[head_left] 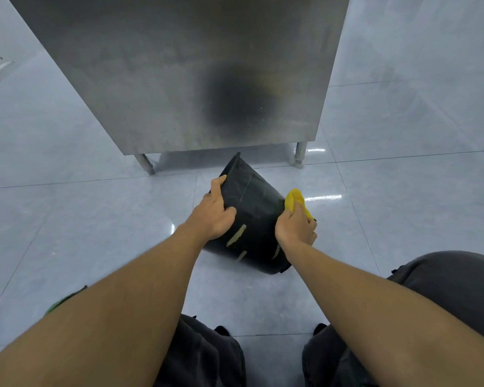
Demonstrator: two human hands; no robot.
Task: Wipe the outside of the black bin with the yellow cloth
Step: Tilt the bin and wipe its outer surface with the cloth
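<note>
The black bin (253, 216) lies tipped on the tiled floor, its open mouth pointing away toward the steel cabinet and its base toward me. A black liner covers its upper part, and pale smears mark the lower wall. My left hand (214, 212) grips the bin's left side near the rim. My right hand (296, 227) is closed on the bunched yellow cloth (294, 201), which is pressed against the bin's right wall.
A stainless steel cabinet (185, 74) on short legs stands just behind the bin, with a dark reflection on its panel. Glossy grey floor tiles (95, 219) spread all around. My knees in dark trousers (447, 286) sit low in view on the right.
</note>
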